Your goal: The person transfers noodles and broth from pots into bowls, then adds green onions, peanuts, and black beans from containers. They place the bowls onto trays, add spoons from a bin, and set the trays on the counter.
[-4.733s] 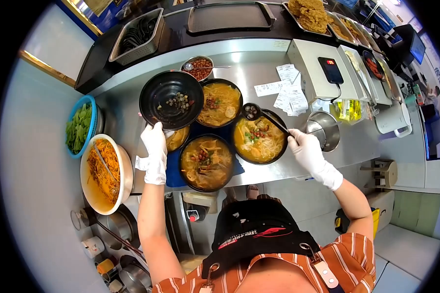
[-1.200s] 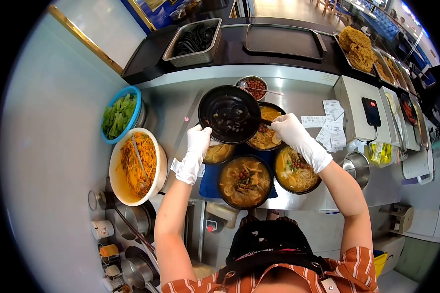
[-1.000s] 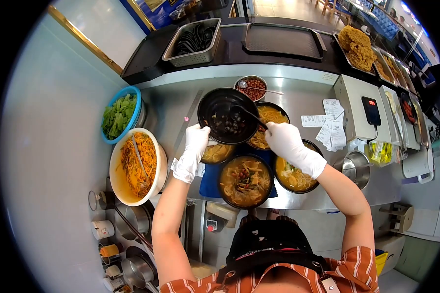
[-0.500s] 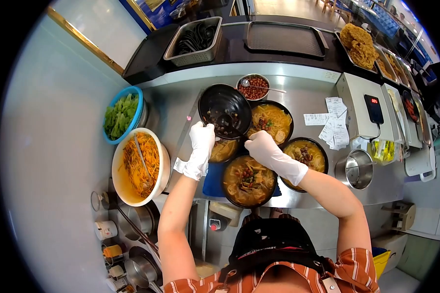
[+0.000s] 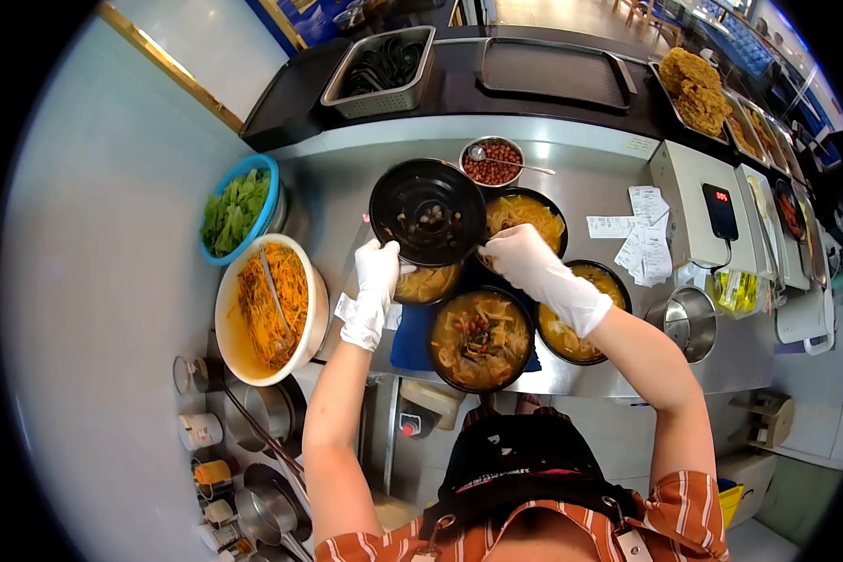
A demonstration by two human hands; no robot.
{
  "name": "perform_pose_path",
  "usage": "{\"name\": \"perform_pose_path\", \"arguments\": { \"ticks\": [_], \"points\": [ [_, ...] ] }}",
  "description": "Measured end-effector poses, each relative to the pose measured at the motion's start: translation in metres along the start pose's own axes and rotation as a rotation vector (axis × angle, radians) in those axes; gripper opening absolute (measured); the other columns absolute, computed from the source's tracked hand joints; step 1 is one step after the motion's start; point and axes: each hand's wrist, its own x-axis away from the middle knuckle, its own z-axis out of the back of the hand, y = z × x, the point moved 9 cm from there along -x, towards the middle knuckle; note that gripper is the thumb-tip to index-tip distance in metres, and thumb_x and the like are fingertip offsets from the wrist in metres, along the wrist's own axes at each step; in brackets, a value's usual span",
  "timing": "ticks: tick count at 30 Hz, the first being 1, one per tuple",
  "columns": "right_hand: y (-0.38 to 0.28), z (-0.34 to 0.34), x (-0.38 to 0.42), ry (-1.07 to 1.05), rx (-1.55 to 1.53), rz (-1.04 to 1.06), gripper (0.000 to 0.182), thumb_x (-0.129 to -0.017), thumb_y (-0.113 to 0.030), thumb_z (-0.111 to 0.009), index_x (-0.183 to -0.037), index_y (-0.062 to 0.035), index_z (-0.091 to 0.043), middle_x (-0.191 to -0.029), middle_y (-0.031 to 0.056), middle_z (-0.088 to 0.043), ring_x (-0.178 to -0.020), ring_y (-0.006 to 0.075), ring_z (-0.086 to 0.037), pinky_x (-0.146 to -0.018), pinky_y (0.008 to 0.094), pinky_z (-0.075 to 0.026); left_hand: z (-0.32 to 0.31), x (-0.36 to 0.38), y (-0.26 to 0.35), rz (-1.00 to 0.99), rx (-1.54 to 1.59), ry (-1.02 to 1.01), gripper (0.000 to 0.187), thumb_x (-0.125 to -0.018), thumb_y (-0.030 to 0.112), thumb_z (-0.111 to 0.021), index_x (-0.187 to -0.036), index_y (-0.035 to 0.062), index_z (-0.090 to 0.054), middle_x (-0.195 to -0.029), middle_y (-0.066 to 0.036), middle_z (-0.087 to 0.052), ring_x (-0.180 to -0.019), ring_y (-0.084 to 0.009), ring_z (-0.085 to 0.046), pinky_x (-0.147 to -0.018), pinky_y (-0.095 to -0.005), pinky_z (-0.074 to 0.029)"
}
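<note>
My gloved left hand (image 5: 378,276) is closed on the near left rim of a black bowl (image 5: 428,201), tilted and with a little dark topping and liquid inside. At the bowl's right edge, my gloved right hand (image 5: 525,253) is closed on a black spoon, mostly hidden against the dark bowl. Below are several black bowls of noodle soup: a front one (image 5: 482,339) topped with peanuts, one at the right (image 5: 571,332) partly behind my right wrist, one at the back (image 5: 526,214), and one (image 5: 428,284) partly covered by the tilted bowl.
A metal bowl of peanuts (image 5: 493,173) with a spoon stands behind. At left are a blue basket of greens (image 5: 273,192) and a white tub (image 5: 317,314) of shredded carrot. Receipts (image 5: 642,234) and a steel pot (image 5: 686,323) lie to the right; a black tray (image 5: 557,73) is on the ledge.
The black bowl has tipped and moved slightly left, showing more of its inside. My right hand has shifted a little up and right, beside its rim.
</note>
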Motion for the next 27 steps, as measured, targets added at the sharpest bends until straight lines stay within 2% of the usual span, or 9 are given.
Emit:
{"name": "perform_pose_path", "arguments": {
  "ticks": [3,6,9,14,17,19,21,23,27],
  "points": [
    [-0.004,0.018,0.026,0.007,0.081,0.042,0.019,-0.083,-0.011,-0.058,-0.072,0.0047,-0.06,-0.06,0.0027,-0.052,-0.052,0.0105,-0.044,-0.049,0.0293,-0.035,0.019,-0.004,-0.002,-0.069,-0.009,0.053,0.017,-0.086,0.001,-0.05,-0.093,-0.0079,-0.062,-0.085,-0.013,-0.066,-0.069,-0.0219,-0.067,-0.059,-0.0344,-0.06],
    [0.001,0.033,0.054,0.009,0.273,0.08,0.022,-0.087,-0.012,-0.054,-0.088,0.0075,-0.064,-0.063,0.0019,-0.053,-0.057,0.0094,-0.045,-0.055,0.0264,-0.039,0.033,0.011,-0.006,0.053,0.051,0.12,0.02,-0.086,0.0,-0.048,-0.097,-0.0091,-0.062,-0.088,-0.014,-0.066,-0.069,-0.0214,-0.066,-0.057,-0.032,-0.06],
    [0.018,0.038,0.078,0.022,0.411,0.18,0.026,-0.088,-0.011,-0.051,-0.099,0.01,-0.062,-0.069,0.0104,-0.06,-0.063,0.014,-0.053,-0.063,0.0295,-0.045,0.055,0.014,-0.012,0.046,0.043,0.181,0.016,-0.086,0.001,-0.048,-0.091,-0.0092,-0.06,-0.086,-0.013,-0.066,-0.067,-0.0201,-0.066,-0.055,-0.0304,-0.06],
    [0.054,0.025,0.109,0.059,0.667,0.381,0.024,-0.086,-0.014,-0.054,-0.101,0.0019,-0.064,-0.069,0.0214,-0.061,-0.064,0.0341,-0.063,-0.061,0.036,-0.049,0.071,0.026,-0.012,0.003,0.075,0.195,0.017,-0.088,0.003,-0.05,-0.093,-0.0067,-0.063,-0.086,-0.013,-0.067,-0.067,-0.0193,-0.066,-0.06,-0.0297,-0.06],
    [0.066,-0.007,0.128,0.136,1.108,0.781,0.019,-0.081,-0.012,-0.057,-0.097,-0.0029,-0.061,-0.056,0.0102,-0.058,-0.048,0.0273,-0.059,-0.045,0.0357,-0.045,0.072,0.032,-0.01,-0.004,0.095,0.19,0.017,-0.088,0.003,-0.05,-0.092,-0.0063,-0.062,-0.086,-0.013,-0.067,-0.067,-0.0187,-0.066,-0.059,-0.0295,-0.059],
    [0.083,-0.033,0.128,0.189,1.6,0.92,0.014,-0.078,-0.013,-0.058,-0.09,-0.0059,-0.054,-0.048,-0.0034,-0.046,-0.04,0.0137,-0.052,-0.037,0.0293,-0.036,0.072,0.034,-0.009,-0.005,0.089,0.187,0.016,-0.088,0.003,-0.05,-0.092,-0.0062,-0.062,-0.086,-0.013,-0.067,-0.066,-0.0184,-0.066,-0.059,-0.0296,-0.059],
    [0.081,-0.03,0.122,0.27,1.599,0.891,0.031,-0.078,-0.01,-0.058,-0.108,-0.0016,-0.057,-0.05,0.0034,-0.049,-0.042,0.021,-0.053,-0.041,0.0337,-0.041,0.072,0.038,-0.007,-0.009,0.046,0.189,0.016,-0.088,0.004,-0.05,-0.092,-0.006,-0.062,-0.085,-0.012,-0.067,-0.065,-0.0178,-0.065,-0.058,-0.0295,-0.059],
    [0.056,-0.022,0.127,0.333,1.395,0.955,0.014,-0.08,-0.011,-0.057,-0.094,-0.0055,-0.055,-0.048,0.0008,-0.047,-0.04,0.0187,-0.052,-0.038,0.0325,-0.038,0.071,0.044,-0.005,-0.015,0.064,0.187,0.016,-0.088,0.005,-0.05,-0.092,-0.0059,-0.062,-0.085,-0.011,-0.067,-0.065,-0.0173,-0.065,-0.058,-0.029,-0.059],
    [0.011,0.005,0.12,0.339,0.947,0.818,0.021,-0.085,-0.015,-0.057,-0.102,-0.0026,-0.062,-0.055,0.0152,-0.056,-0.05,0.0309,-0.059,-0.049,0.0384,-0.048,0.064,0.051,0.003,-0.024,0.065,0.159,0.017,-0.088,0.001,-0.048,-0.096,-0.0081,-0.061,-0.089,-0.015,-0.066,-0.067,-0.0194,-0.067,-0.056,-0.0298,-0.06]
  ]
}}
